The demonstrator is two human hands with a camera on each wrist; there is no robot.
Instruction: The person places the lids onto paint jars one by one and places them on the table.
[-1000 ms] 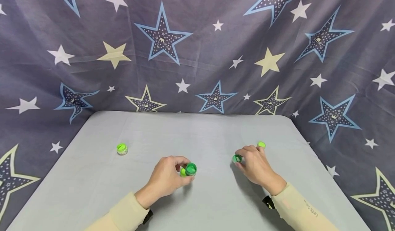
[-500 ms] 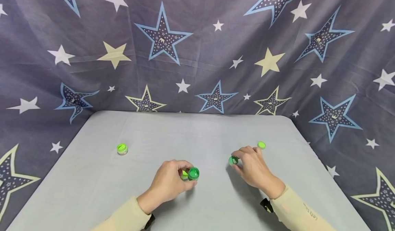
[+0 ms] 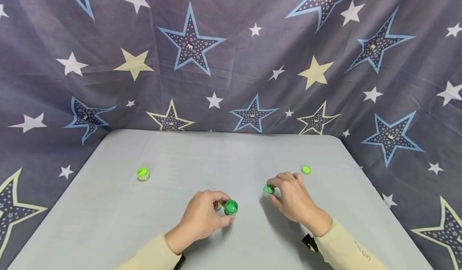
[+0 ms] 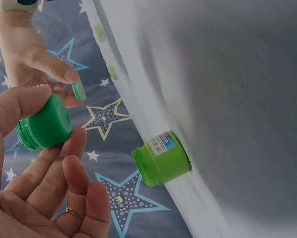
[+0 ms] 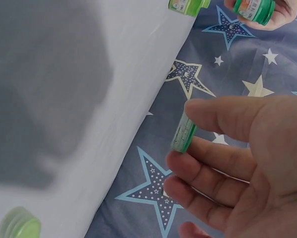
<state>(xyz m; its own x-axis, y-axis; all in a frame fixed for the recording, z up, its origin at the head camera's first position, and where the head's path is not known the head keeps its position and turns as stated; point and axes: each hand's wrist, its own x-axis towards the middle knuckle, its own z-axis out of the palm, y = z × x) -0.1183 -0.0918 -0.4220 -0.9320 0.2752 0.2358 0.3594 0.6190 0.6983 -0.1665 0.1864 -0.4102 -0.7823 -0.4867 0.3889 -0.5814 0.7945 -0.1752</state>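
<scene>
My left hand (image 3: 203, 214) holds a small dark green paint jar (image 3: 231, 207) between thumb and fingers, just off the table by its shadow. In the left wrist view the jar (image 4: 46, 124) shows a smooth green side and a ridged rim. Across from it, my right hand (image 3: 296, 195) pinches a green jar lid (image 3: 268, 189) by its edge; the right wrist view shows this lid (image 5: 184, 131) edge-on between thumb and fingertips. Lid and jar are apart. A light green jar (image 4: 163, 158) with a label stands on the table, mostly hidden behind my left fingers in the head view.
Another light green jar (image 3: 143, 174) stands at the left of the grey-covered table (image 3: 173, 153). A light green lid (image 3: 306, 169) lies beyond my right hand. Star-patterned cloth (image 3: 231, 81) hangs behind the table and at its sides.
My left hand has moved right and slightly nearer with the dark green jar. My right hand has brought the green lid left and slightly nearer, narrowing the gap. The light green jars stay put.
</scene>
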